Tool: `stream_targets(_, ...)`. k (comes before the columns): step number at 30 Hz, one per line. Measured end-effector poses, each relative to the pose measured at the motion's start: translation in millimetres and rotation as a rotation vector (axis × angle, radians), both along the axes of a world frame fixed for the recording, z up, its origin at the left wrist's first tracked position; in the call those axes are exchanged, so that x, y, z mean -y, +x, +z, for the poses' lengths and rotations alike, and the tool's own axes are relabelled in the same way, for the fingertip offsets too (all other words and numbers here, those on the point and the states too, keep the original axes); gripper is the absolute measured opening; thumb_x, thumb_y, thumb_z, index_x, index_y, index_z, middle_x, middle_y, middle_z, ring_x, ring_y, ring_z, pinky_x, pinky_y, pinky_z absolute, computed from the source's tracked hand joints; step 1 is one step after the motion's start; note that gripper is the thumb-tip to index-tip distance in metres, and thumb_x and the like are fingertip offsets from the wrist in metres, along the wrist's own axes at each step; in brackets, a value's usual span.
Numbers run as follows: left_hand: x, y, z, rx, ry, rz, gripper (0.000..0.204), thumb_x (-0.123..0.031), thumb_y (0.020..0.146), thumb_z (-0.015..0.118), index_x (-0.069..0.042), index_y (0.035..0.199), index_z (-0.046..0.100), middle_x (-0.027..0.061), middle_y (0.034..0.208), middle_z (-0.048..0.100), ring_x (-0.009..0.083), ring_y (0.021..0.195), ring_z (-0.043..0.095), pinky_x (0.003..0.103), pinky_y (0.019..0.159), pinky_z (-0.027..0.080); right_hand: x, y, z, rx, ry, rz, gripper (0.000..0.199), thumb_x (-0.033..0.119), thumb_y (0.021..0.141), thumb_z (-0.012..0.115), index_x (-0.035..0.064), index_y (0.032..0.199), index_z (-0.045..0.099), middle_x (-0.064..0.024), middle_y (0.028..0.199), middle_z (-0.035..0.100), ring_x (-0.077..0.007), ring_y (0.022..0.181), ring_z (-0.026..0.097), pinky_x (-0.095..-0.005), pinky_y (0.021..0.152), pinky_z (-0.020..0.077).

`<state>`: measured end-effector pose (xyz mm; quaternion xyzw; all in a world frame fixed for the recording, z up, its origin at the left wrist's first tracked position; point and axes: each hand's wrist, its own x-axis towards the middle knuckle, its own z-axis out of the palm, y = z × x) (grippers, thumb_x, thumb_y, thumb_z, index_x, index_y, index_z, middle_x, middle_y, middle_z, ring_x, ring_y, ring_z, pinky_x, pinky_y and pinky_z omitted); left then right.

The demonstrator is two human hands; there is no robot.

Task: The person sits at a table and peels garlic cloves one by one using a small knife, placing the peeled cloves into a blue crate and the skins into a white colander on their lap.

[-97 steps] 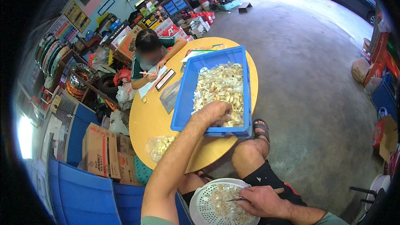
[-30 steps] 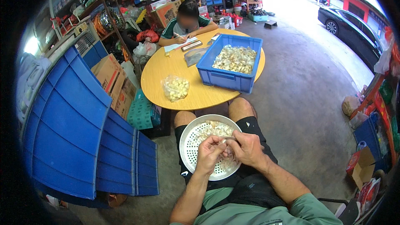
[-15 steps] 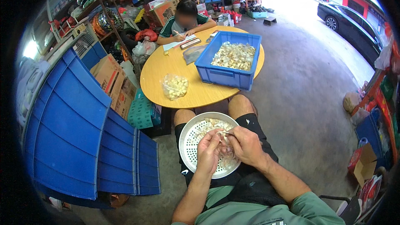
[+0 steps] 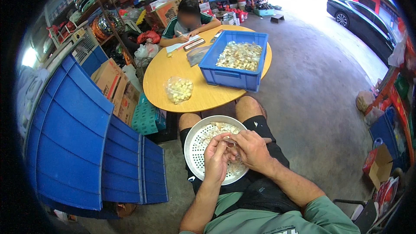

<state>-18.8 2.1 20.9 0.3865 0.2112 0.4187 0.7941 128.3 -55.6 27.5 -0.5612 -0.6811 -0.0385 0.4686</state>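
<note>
Over a round perforated metal pan [image 4: 189,149] on my lap, both hands meet, fingertips together. My left hand [image 4: 215,158] is closed, pinching what looks like a garlic clove [image 4: 227,137], mostly covered by the fingers. Closed beside it, my right hand [image 4: 253,149] grips a small knife, of which only a bit of thin metal blade [image 4: 231,141] shows. Loose papery garlic skins [image 4: 215,130] lie in the pan. On the table, a clear plastic bag [image 4: 179,89] holds peeled cloves. A blue plastic crate [image 4: 229,78] contains many unpeeled garlic cloves [image 4: 240,56].
Ahead of my knees stands a round yellow table [image 4: 158,76]. Across it a person [image 4: 188,21] writes on paper. Blue panels [image 4: 69,134] rise at my left, beside cardboard boxes [image 4: 115,82]. An open carton [image 4: 379,167] sits at right; a dark car [image 4: 359,21] is parked outside.
My right fingers have shifted slightly against the left fingertips, and the blade now shows less. The whole view has moved a little; crate, bag and pan stay in place.
</note>
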Motion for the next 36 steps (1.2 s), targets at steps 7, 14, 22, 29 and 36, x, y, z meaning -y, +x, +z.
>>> stream_targets(7, 2.1, 0.6, -2.1, 0.063, -0.026, -0.021, 0.024, -0.012, 0.107, 0.052, -0.002, 0.127, 0.059, 0.0083, 0.099, 0.067, 0.0139, 0.074, 0.063, 0.024, 0.062, 0.052, 1.3, -2.5, 0.0, 0.027, 0.012, -0.039, 0.04, 0.008, 0.075, 0.072, 0.0039, 0.114, 0.063, -0.0127, 0.092, 0.063, -0.0324, 0.088, 0.064, -0.0434, 0.074, 0.0487)
stream_targets(14, 3.5, 1.9, -0.8, 0.126, -0.061, -0.061, 0.024, -0.011, 0.107, 0.049, -0.002, 0.127, 0.057, 0.0098, 0.099, 0.066, 0.0148, 0.074, 0.062, 0.025, 0.06, 0.05, 0.2, -1.9, -5.1, 0.012, 0.017, -0.033, 0.04, 0.009, 0.075, 0.072, 0.0037, 0.114, 0.063, -0.0125, 0.092, 0.062, -0.0328, 0.088, 0.064, -0.0437, 0.074, 0.049)
stream_targets(22, 5.4, 2.9, -3.1, 0.126, -0.068, -0.053, 0.021, -0.01, 0.106, 0.051, -0.003, 0.125, 0.057, 0.009, 0.097, 0.065, 0.0138, 0.071, 0.06, 0.025, 0.059, 0.05, 0.0, -2.5, -8.0, 0.018, 0.014, -0.053, 0.031, 0.006, 0.076, 0.07, 0.0035, 0.106, 0.064, -0.013, 0.089, 0.061, -0.0337, 0.087, 0.065, -0.0438, 0.072, 0.05)
stream_targets(29, 6.6, 3.7, -4.3, 0.114, -0.005, -0.067, 0.019, -0.01, 0.105, 0.054, -0.003, 0.122, 0.057, 0.0087, 0.097, 0.065, 0.0134, 0.069, 0.06, 0.025, 0.058, 0.051, 2.8, -4.9, -5.2, 0.028, 0.005, -0.075, 0.022, 0.006, 0.076, 0.069, 0.0021, 0.097, 0.061, -0.0145, 0.087, 0.061, -0.0348, 0.085, 0.065, -0.0449, 0.072, 0.051)
stream_targets(36, 6.9, 4.4, -7.4, 0.105, 0.028, -0.065, 0.019, -0.009, 0.105, 0.056, -0.002, 0.122, 0.057, 0.0099, 0.098, 0.066, 0.0134, 0.069, 0.06, 0.025, 0.06, 0.052, 1.6, -6.1, -7.3, 0.026, 0.007, -0.08, 0.021, 0.008, 0.076, 0.07, 0.0012, 0.093, 0.06, -0.0156, 0.087, 0.062, -0.0353, 0.084, 0.066, -0.0453, 0.072, 0.0528)
